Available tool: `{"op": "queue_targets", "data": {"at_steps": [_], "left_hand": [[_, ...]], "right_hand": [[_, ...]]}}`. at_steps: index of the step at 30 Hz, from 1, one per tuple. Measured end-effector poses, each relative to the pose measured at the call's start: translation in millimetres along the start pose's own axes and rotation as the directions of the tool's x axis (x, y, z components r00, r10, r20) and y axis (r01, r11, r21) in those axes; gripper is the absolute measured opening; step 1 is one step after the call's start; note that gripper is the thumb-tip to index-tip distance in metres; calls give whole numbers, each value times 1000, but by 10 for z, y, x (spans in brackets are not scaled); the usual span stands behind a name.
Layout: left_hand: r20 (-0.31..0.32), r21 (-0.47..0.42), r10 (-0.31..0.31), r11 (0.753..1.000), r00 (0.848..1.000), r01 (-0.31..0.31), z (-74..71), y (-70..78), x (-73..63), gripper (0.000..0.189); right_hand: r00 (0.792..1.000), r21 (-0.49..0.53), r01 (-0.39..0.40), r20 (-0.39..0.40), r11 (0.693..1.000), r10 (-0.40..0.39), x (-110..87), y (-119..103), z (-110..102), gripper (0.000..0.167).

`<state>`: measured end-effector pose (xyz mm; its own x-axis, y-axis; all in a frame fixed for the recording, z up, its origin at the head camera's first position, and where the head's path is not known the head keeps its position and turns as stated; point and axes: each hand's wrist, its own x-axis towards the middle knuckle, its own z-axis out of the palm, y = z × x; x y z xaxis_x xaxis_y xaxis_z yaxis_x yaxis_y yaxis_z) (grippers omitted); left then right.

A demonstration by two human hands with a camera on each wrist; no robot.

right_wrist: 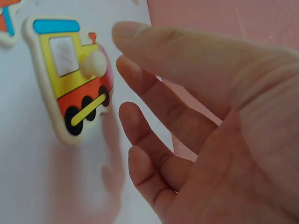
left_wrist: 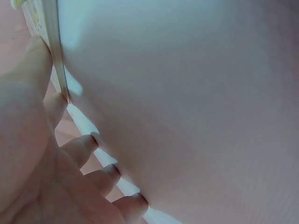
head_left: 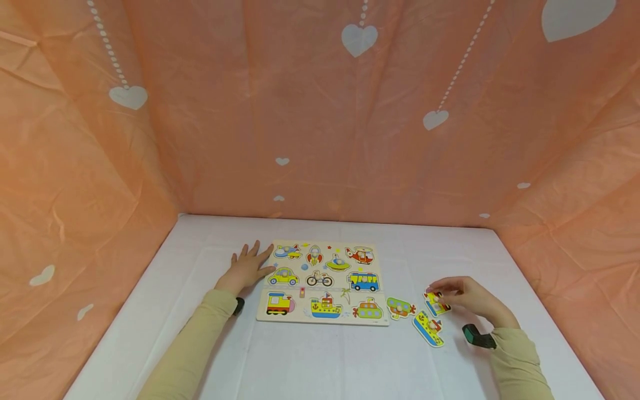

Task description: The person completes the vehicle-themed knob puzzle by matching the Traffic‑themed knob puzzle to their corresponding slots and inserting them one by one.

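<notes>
My left hand lies spread at the left side of a wooden knob puzzle board. In the left wrist view its thumb touches the board's edge, and the other fingertips meet the white cloth. Over on the right, my right hand hovers beside a train puzzle piece. Its fingers are loosely bent, with a gap between the fingertips and the piece's round knob. Just nearer than the train lies a ship piece. A submarine piece lies upside down by the board's right edge.
On the board are vehicle shapes, among them a car, a bus and a helicopter. Its bottom row shows train, ship and submarine pictures. White cloth covers the table, and orange drapes with hearts enclose it.
</notes>
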<state>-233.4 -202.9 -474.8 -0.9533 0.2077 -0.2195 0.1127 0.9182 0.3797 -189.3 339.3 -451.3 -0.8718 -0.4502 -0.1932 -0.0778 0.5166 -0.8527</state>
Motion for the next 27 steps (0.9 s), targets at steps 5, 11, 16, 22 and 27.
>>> {"op": "queue_targets", "data": {"at_steps": [5,11,16,22,27], "left_hand": [[0,4,-2,1000,1000,2,2,-7,10,70],[6,1,-5,1000,1000,5,12,-17,22,71],[3,3,-4,1000,1000,4,13,-14,19,70],[-4,-3,0,1000,1000,0,2,7,-11,69],[-11,-2,6,1000,1000,-6,-12,22,-32,69]], "right_hand": [[1000,9,12,21,1000,-12,-3,51,5,33],[1000,31,-10,11,999,9,15,83,10,33],[999,-9,-41,-1,999,41,35,97,14,32],[999,-29,-33,-8,999,32,51,115,18,29],[1000,-59,-19,-11,998,19,65,119,25,25]]}}
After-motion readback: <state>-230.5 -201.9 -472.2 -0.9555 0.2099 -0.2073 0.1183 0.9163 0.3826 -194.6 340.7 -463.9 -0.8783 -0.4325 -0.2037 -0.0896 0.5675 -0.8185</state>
